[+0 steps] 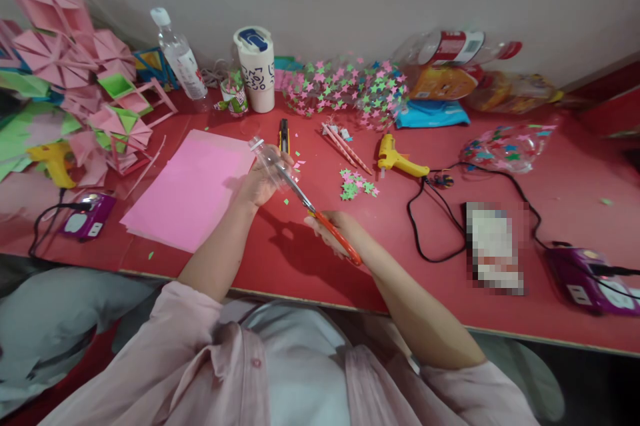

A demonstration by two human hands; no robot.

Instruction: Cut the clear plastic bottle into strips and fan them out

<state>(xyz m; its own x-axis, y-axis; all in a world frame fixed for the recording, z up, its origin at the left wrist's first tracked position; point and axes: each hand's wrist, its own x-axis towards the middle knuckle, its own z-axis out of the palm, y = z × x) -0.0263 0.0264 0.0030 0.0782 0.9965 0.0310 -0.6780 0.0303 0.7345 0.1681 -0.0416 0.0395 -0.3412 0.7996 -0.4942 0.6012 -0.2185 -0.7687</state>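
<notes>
My left hand (260,179) is closed around a clear plastic bottle neck (265,158), tilted over the red table. Orange-handled scissors (334,234) are in my right hand (333,229), and their blades reach up to the clear plastic. Whether the blades have plastic between them, I cannot tell. Beside my left hand lies a stack of pink paper (195,186). Just beyond that hand is a yellow and black utility knife (284,136), with small paper scraps near it. Loose pink and green paper stars (355,185) lie to the right of the scissors.
A yellow glue gun (400,158) trails a black cord to a purple power box (595,279). Along the wall stand a water bottle (180,59), a white tumbler (257,73) and star-covered clear plastic (345,93). Pink folded-paper shapes (60,56) crowd the left. Another person's leg (75,319) is at lower left.
</notes>
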